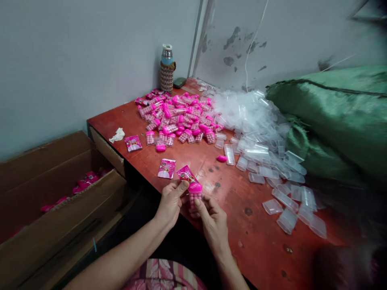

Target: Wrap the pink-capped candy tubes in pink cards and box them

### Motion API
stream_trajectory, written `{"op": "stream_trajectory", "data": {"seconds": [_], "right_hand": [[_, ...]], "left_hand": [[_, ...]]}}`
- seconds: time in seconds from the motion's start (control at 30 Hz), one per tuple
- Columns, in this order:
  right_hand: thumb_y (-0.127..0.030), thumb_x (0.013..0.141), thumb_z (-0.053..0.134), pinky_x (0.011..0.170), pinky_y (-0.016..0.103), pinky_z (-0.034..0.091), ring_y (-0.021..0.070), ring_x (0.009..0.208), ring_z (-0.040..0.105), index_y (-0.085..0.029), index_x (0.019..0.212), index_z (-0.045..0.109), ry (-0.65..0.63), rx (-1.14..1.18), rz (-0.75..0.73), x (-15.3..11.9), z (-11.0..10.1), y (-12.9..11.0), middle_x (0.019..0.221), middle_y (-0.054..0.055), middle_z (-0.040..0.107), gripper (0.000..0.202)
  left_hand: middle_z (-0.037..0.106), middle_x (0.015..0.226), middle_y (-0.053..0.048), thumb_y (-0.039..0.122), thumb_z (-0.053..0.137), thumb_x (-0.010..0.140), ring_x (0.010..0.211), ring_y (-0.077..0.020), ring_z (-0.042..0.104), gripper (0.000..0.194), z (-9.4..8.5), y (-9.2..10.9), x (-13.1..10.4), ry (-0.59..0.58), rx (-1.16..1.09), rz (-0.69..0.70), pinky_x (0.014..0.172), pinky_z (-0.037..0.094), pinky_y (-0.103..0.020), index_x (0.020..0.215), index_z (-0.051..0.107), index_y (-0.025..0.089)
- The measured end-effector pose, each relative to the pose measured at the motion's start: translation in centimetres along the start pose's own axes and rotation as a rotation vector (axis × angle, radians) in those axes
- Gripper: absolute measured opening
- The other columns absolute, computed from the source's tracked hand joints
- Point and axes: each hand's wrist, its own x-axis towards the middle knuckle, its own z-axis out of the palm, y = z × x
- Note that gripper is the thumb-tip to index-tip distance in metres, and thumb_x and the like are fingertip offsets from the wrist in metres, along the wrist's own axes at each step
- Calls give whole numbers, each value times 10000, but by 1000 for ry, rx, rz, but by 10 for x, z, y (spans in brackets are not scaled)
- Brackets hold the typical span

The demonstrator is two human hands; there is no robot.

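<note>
My right hand [214, 219] is closed round a small clear candy container [195, 197] full of pink balls, with a bright pink cap at its upper end. My left hand [169, 201] pinches a pink printed sachet [186, 173] that lies against the capped end. A thin loop, too fine to name, shows beside the sachet. Just left of it, a second pink sachet [166, 168] lies flat near the table edge. Both hands are over the front edge of the red table [223, 189].
Filled pink-capped containers [181, 114] are heaped at the back. Clear empty containers [266, 153] spread over the right side beside a green sack [338, 121]. A bottle in a woven sleeve [167, 74] stands by the wall. Lower left is a cardboard box [60, 219] with pink items inside.
</note>
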Motion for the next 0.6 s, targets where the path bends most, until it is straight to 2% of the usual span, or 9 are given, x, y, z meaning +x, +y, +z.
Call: {"op": "stream_trajectory", "data": {"seconds": [0.27, 0.47, 0.6], "right_hand": [[-356, 768, 572, 585, 266, 520, 129, 607, 587, -159, 995, 584, 13, -8, -37, 1, 2, 2, 760, 28, 641, 300], [-350, 754, 590, 566, 249, 508, 125, 601, 587, -164, 970, 591, -9, 19, -20, 2, 4, 2, 722, 17, 634, 285], [-338, 755, 597, 532, 232, 496, 114, 572, 588, -155, 932, 591, -82, 161, 70, 5, 2, 2, 713, 13, 619, 255]], "left_hand": [[584, 596, -12, 373, 689, 634, 545, -112, 549, 291, -1, -2, 2, -5, 38, -25, 540, 433, -229, 624, 539, 124], [544, 534, 11, 278, 692, 646, 470, -89, 503, 210, -11, -7, 8, -42, 206, -32, 472, 392, -209, 632, 560, 114], [567, 533, -1, 247, 691, 642, 450, -93, 504, 170, -11, 1, 8, -74, 260, -64, 441, 390, -207, 628, 592, 109]]}}
